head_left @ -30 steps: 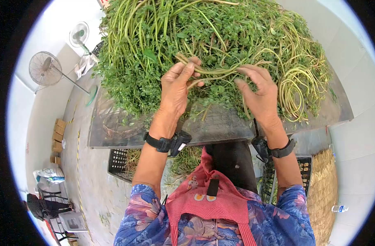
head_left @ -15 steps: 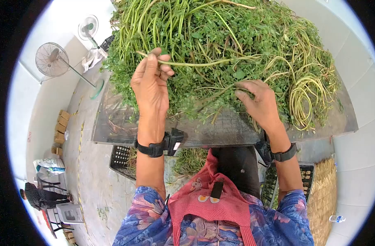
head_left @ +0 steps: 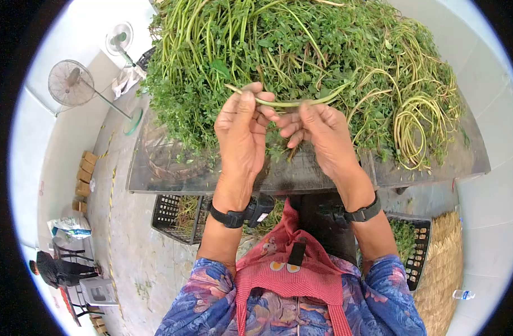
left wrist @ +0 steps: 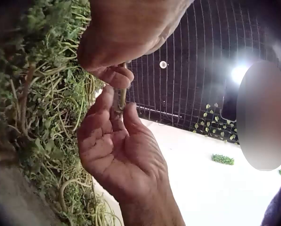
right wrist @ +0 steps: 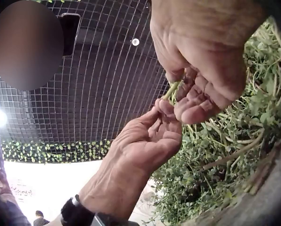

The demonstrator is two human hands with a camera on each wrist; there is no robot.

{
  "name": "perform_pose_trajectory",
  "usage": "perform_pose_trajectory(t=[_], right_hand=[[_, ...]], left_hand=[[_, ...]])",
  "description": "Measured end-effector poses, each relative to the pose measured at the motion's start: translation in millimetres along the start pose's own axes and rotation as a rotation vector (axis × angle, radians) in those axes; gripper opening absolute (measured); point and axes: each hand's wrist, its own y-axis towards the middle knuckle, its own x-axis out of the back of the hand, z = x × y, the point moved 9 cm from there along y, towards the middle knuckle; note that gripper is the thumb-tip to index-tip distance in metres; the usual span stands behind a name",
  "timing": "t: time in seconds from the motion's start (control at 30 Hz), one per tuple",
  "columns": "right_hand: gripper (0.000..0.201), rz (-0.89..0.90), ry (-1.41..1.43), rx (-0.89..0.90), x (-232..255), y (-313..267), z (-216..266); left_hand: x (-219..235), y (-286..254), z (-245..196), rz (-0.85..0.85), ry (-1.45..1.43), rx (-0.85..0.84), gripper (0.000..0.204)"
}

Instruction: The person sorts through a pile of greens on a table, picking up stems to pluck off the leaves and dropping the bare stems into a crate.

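Between both hands, just in front of the big heap of greens, runs a green plant stem. My left hand pinches it between thumb and fingers, and its pale end pokes out past the thumb to the left. On the other side, my right hand pinches the same stem with thumb and forefinger, the rest of its fingers bent below. In the left wrist view the stem shows in the short gap between the hands. The right wrist view has the fingertips of both hands close together.
The heap lies on a dark table. A coil of pale stems sits at its right. Under the table are black crates with greens. A straw mat stands at right, standing fans at left. A person is at far left.
The left hand swung left with a long stem, then came back toward the middle. My right hand has left the loose stems at the heap's front and moved left to the held stem.
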Motion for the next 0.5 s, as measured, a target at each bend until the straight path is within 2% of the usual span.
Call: perform_pose_trajectory(t=[0.1, 0.17, 0.23, 0.3, 0.33, 0.37, 0.43, 0.47, 0.5], right_hand=[[0.031, -0.046, -0.002, -0.006, 5.2, -8.7, -0.8], [0.03, 0.126, -0.449, -0.046, -2.2, -20.0, -3.9], [0.029, 0.18, -0.465, -0.078, 0.4, -33.9, -10.6], [0.028, -0.023, -0.077, -0.157, 28.8, -41.1, -23.3], [0.031, -0.037, 0.104, -0.179, 36.2, -40.3, -24.4], [0.031, -0.039, 0.106, -0.18, 42.0, -40.5, -23.3], [0.042, -0.136, 0.41, -0.139, 55.2, -42.2, -17.8], [0.051, -0.105, 0.47, -0.135, 55.2, -40.2, -18.8], [0.051, -0.114, 0.474, -0.135, 56.3, -38.9, -18.9]], left_hand=[[-6.1, -12.7, 8.1, -0.006, 0.117, 0.007, 0.023], [3.5, -10.1, 2.4, -0.001, 0.114, 0.017, 0.021], [18.5, -4.2, -20.4, -0.046, 0.084, -0.104, 0.019], [24.4, -3.0, -28.2, -0.038, 0.064, -0.109, 0.02], [22.0, -5.1, -30.2, -0.003, 0.055, -0.101, 0.021], [18.8, -7.9, -31.4, 0.034, 0.046, -0.092, 0.021], [21.6, -14.1, -31.7, 0.01, 0.049, -0.076, 0.021], [20.5, -16.1, -30.3, 0.047, 0.009, -0.046, 0.019], [18.7, -17.6, -28.4, 0.086, -0.031, -0.016, 0.018]])
